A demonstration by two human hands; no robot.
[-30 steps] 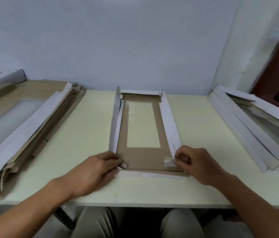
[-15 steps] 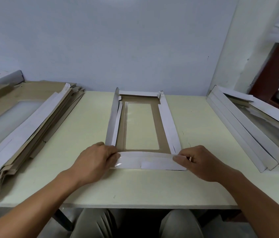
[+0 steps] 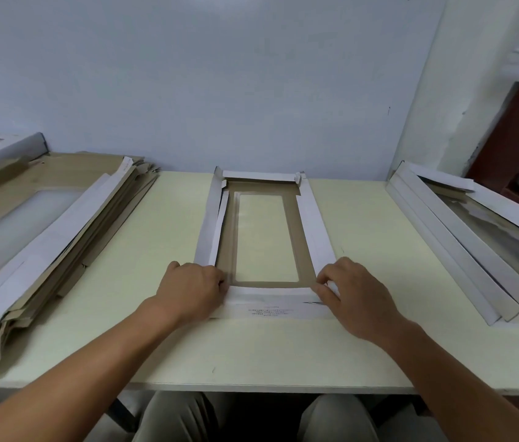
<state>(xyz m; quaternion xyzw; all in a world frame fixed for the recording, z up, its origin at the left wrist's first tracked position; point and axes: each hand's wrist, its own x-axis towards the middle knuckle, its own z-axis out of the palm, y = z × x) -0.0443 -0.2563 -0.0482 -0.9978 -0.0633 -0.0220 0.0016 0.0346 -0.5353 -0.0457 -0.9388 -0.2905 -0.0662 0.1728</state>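
Your box (image 3: pixel 314 231) lies flat on the table (image 3: pixel 162 250), long way out from you, its far edge almost at the wall (image 3: pixel 251 90) and its clear window showing the tabletop through it. The near flap (image 3: pixel 270 303) is folded up and over toward the window, print side facing you. Your left hand (image 3: pixel 192 290) is curled on the flap's left end, right at the box's near-left corner, fingertips tucked out of sight. Your right hand (image 3: pixel 352 293) pinches the flap's right end at the near-right corner, thumb and fingers bent tight. Both long side flaps stand raised along the box's edges. There's bare table either side of the box: left of it a stack of flat cardboard (image 3: pixel 60 224), right of it a pile of folded boxes (image 3: pixel 475 244), both well apart from it.
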